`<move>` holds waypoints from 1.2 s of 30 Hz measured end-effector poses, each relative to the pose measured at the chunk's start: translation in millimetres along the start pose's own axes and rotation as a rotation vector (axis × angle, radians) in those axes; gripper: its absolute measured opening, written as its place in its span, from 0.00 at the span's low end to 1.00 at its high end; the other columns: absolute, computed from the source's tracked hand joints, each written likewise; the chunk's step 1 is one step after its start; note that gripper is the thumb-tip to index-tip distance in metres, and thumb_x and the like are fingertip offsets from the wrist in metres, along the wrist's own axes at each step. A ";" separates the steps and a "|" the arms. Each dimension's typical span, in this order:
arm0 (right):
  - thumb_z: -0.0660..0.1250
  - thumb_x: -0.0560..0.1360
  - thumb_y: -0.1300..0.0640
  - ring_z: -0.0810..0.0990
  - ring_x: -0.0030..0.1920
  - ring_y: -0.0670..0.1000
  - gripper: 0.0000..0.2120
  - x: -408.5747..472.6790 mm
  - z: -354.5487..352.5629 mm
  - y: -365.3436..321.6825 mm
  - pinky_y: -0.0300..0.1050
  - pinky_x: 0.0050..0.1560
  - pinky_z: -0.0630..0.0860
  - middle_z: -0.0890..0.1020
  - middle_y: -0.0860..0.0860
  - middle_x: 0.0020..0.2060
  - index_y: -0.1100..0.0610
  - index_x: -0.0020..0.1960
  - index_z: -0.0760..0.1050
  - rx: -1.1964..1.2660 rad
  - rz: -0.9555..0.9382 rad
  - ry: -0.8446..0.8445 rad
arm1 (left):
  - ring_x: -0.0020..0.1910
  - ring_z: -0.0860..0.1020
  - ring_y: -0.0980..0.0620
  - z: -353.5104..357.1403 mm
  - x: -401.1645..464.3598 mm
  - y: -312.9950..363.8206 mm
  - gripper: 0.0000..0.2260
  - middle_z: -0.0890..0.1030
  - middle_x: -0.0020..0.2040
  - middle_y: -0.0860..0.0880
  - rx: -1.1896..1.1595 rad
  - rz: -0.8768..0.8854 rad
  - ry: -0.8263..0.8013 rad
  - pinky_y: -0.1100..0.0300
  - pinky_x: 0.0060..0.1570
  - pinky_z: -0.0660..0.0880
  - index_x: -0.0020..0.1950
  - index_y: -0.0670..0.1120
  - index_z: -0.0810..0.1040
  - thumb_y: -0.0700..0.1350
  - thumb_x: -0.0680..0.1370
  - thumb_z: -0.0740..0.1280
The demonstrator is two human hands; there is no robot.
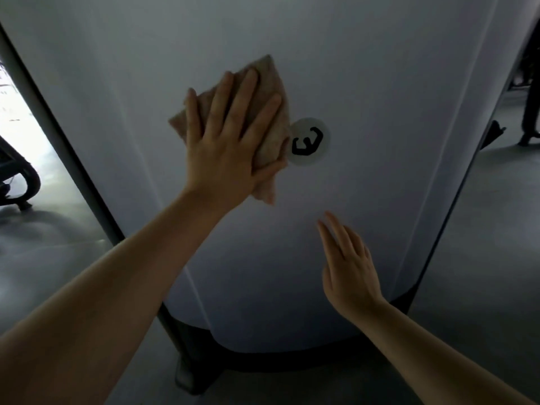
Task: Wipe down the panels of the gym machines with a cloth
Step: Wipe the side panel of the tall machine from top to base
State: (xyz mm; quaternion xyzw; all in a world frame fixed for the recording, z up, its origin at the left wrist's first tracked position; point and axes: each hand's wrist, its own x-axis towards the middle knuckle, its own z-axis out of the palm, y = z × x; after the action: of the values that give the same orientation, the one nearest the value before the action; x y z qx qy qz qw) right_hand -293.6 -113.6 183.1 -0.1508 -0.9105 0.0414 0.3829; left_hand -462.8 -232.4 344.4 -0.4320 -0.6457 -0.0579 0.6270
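Note:
A wide pale grey machine panel fills the head view. My left hand lies flat on a beige cloth and presses it against the panel, fingers spread and straight, thumb hooked under the cloth's right edge. A round white logo sticker with a black mark sits just right of the cloth. Lower down, my right hand is held near the panel with its fingers straight and together, holding nothing.
A grey frame post slants along the panel's left side. The machine's black base meets the grey floor. Dark equipment stands at far left. A person's legs stand at the far right.

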 end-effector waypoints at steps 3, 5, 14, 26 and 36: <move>0.63 0.68 0.71 0.63 0.65 0.54 0.33 -2.9 -0.5 8.2 0.51 0.63 0.67 0.59 0.53 0.71 0.59 0.71 0.58 0.088 0.057 0.017 | 0.72 0.54 0.39 14.1 -23.2 46.1 0.30 0.60 0.73 0.42 -0.056 -0.047 -0.025 0.39 0.70 0.42 0.74 0.49 0.59 0.61 0.76 0.60; 0.60 0.69 0.72 0.62 0.66 0.54 0.32 -11.9 4.7 13.8 0.50 0.64 0.65 0.60 0.54 0.71 0.61 0.71 0.59 0.147 0.134 0.057 | 0.71 0.56 0.43 23.6 -64.6 82.6 0.27 0.62 0.72 0.47 -0.080 0.154 -0.092 0.42 0.70 0.42 0.73 0.51 0.60 0.58 0.76 0.59; 0.57 0.78 0.68 0.74 0.48 0.45 0.17 -68.6 11.4 -28.0 0.28 0.48 0.67 0.74 0.44 0.47 0.44 0.47 0.69 0.788 0.723 0.082 | 0.68 0.62 0.53 29.6 -178.5 146.0 0.29 0.66 0.71 0.55 -0.167 0.650 -0.507 0.54 0.69 0.51 0.71 0.50 0.61 0.57 0.72 0.62; 0.40 0.80 0.45 0.38 0.74 0.41 0.25 32.2 5.3 -29.1 0.42 0.74 0.41 0.41 0.38 0.73 0.49 0.74 0.40 0.536 0.451 0.387 | 0.65 0.64 0.49 4.8 -12.0 115.8 0.23 0.71 0.70 0.48 -0.255 0.352 -0.217 0.57 0.58 0.62 0.70 0.43 0.69 0.48 0.77 0.52; 0.47 0.77 0.41 0.34 0.74 0.49 0.30 -37.3 55.8 17.3 0.56 0.74 0.50 0.33 0.38 0.72 0.45 0.74 0.39 0.464 0.590 0.197 | 0.69 0.64 0.46 9.8 -30.9 107.2 0.20 0.71 0.69 0.44 -0.318 0.440 -0.167 0.53 0.67 0.59 0.65 0.44 0.75 0.39 0.77 0.52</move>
State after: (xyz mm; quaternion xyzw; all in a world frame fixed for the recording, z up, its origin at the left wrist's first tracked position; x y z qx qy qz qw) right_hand -304.3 -106.3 115.0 -0.3189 -0.7532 0.3403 0.4638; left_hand -407.6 -174.9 265.7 -0.6579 -0.5688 0.0148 0.4934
